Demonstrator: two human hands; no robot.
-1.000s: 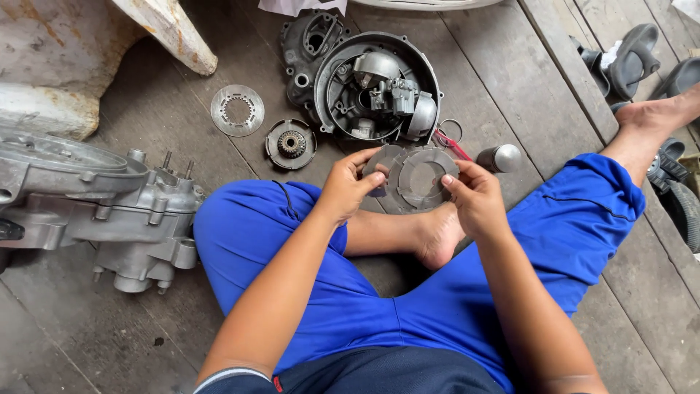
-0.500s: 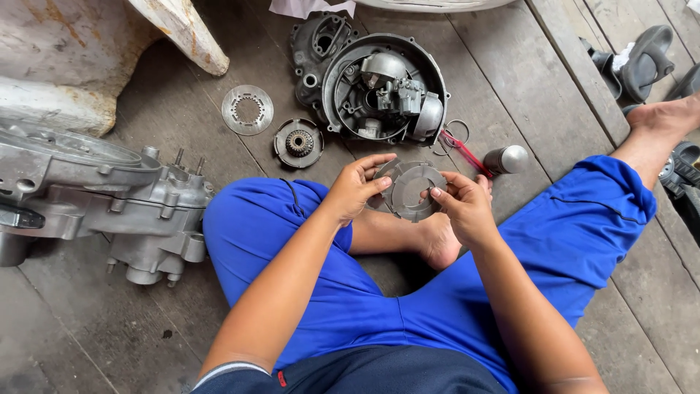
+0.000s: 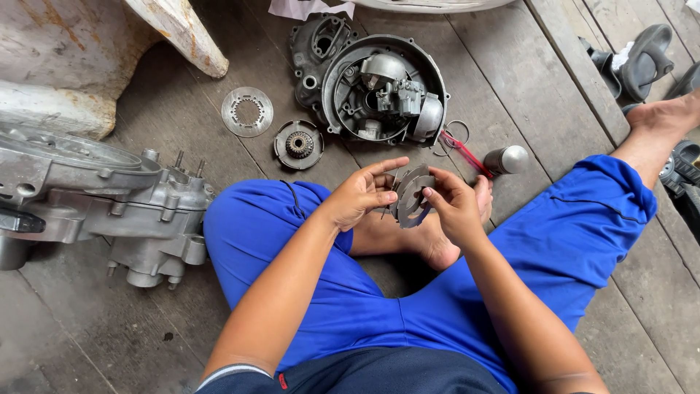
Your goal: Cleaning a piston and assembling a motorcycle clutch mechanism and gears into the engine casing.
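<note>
I sit cross-legged in blue trousers on a wooden floor. Both hands hold a small stack of thin grey ring-shaped clutch plates (image 3: 412,195) above my lap, turned almost edge-on. My left hand (image 3: 361,193) pinches the stack's left side with thumb and fingers. My right hand (image 3: 453,206) grips the right side, thumb on the front plate. The plates fan slightly apart.
A grey engine casing (image 3: 109,197) lies at my left. Ahead on the floor lie a flat toothed steel disc (image 3: 247,111), a small clutch hub with gear (image 3: 298,144), a round cover holding a carburettor (image 3: 384,91), a red-handled tool (image 3: 467,155) and a silver canister (image 3: 507,159). Sandals (image 3: 642,66) lie at the right.
The plates faced me flat a second ago; now they are tilted edge-on and fanned between my hands, which have drawn closer together.
</note>
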